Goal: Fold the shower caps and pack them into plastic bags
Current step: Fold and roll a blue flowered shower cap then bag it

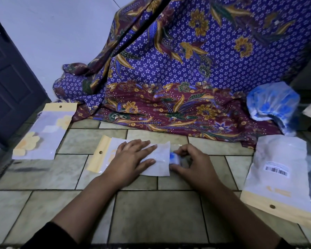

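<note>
You are looking down at a floor (pixel 151 212) of pale greenish tiles, lying in dim light. A pale wall (pixel 61 33) is rising behind, a dark panelled door (pixel 11 78) is standing left, and a purple batik cloth (pixel 187 69) is draping onto the floor's far edge.

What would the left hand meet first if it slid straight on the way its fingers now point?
Probably the folded shower cap that the right hand pinches at the edge of the plastic bag, though depth is unclear.
</note>
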